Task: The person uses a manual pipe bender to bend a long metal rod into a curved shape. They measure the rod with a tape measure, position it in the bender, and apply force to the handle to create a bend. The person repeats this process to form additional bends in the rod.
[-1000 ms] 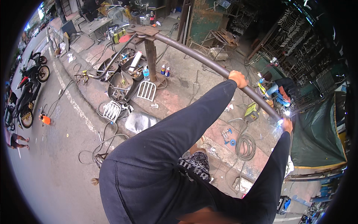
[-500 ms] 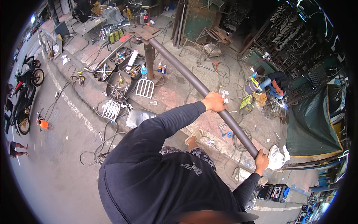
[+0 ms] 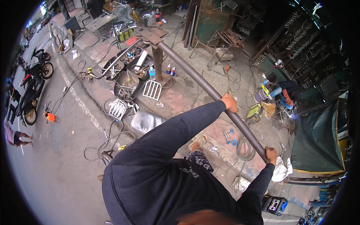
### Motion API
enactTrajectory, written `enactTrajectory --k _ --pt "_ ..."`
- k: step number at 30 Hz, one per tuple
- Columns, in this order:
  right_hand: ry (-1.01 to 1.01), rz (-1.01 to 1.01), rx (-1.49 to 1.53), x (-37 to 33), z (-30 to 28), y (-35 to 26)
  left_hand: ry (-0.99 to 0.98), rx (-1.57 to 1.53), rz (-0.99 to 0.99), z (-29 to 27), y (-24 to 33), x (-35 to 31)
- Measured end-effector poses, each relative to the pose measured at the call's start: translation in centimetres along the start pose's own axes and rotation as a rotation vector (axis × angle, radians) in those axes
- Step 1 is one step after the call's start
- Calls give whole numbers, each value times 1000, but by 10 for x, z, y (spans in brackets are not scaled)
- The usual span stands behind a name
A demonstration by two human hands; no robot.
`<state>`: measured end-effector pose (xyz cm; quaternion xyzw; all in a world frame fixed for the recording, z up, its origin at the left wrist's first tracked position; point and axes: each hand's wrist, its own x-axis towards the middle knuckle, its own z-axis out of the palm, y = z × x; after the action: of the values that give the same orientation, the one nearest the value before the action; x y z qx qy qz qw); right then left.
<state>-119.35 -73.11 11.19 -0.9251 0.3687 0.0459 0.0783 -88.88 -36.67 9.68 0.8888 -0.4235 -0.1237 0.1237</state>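
A long dark metal pipe (image 3: pixel 195 78) runs slantwise from a bolted steel plate (image 3: pixel 150 35) on an upright post (image 3: pixel 157 62) toward me. My left hand (image 3: pixel 229 103) is closed around the pipe past its middle, with that arm stretched out. Lower down, my right hand (image 3: pixel 270 155) grips the pipe close to its near end. A thinner bent metal tube (image 3: pixel 120 58) reaches from the plate out to the left. Where it meets the plate is too small to make out.
Round trays of tools (image 3: pixel 125 84), a white metal rack (image 3: pixel 152 90) and spray cans (image 3: pixel 170 70) sit around the post. Coiled cable (image 3: pixel 245 148) and a white bag (image 3: pixel 282 170) lie on the right. Another person (image 3: pixel 283 92) crouches there. A motorcycle (image 3: pixel 35 88) stands on the road.
The view has shifted a little. Against the ground, the pipe's near end and both my hands have moved slightly away from me and to the right; both hands still grip it.
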Motion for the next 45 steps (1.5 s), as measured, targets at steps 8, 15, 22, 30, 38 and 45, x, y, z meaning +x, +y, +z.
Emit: enactTrajectory --k 8,15,22,30,38,45 --pt "-205 231 119 -71 -8 -17 -247 -161 -94 -24 1 -49" --pt "-17 224 -68 -199 -16 -56 -187 -49 -3 -29 7 -128" --pt "132 251 7 -269 -6 -62 -85 -19 65 -19 2 -165" --pt "111 278 -115 -303 -3 -68 -161 1 71 -17 1 -190" --pt "441 -60 52 -168 29 -39 194 -25 105 6 -4 -90" --pt "-95 80 189 -68 -16 -76 35 -40 85 6 -13 -44"
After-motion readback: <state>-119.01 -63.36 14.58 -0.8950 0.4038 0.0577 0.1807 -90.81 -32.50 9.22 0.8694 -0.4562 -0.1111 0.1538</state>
